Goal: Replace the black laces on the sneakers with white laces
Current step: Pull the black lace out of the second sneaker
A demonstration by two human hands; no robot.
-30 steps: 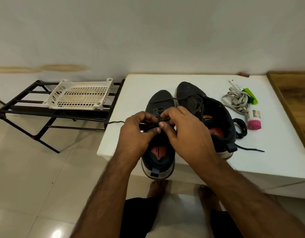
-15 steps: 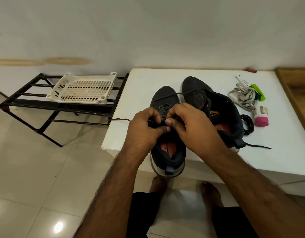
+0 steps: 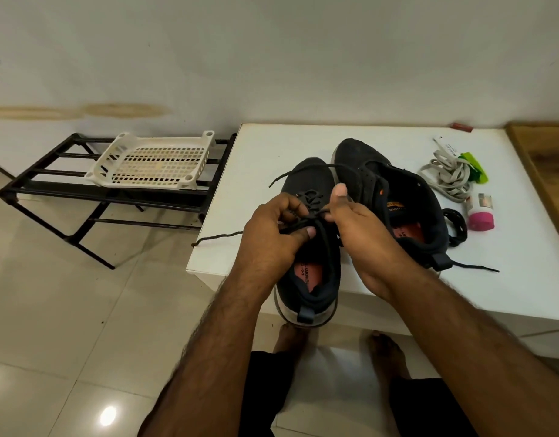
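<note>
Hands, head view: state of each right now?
Left hand: pinches the black lace on the near sneaker.
Right hand: fingers curled on the same lace at the eyelets, thumb raised.

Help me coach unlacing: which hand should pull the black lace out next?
Probably right hand: its fingers pinch the black lace, while the left hand steadies the sneaker.

A white table (image 3: 259, 146) stands against a pale wall (image 3: 271, 52). Near its right end lies a small tube with a pink cap (image 3: 480, 214), and at the back edge a small red object (image 3: 461, 126) (too small to identify). A wooden surface (image 3: 546, 171) adjoins the table's right side. To the left, a white perforated plastic tray (image 3: 155, 162) rests on a black metal rack (image 3: 51, 190) above the glossy tiled floor (image 3: 67, 326).
</note>
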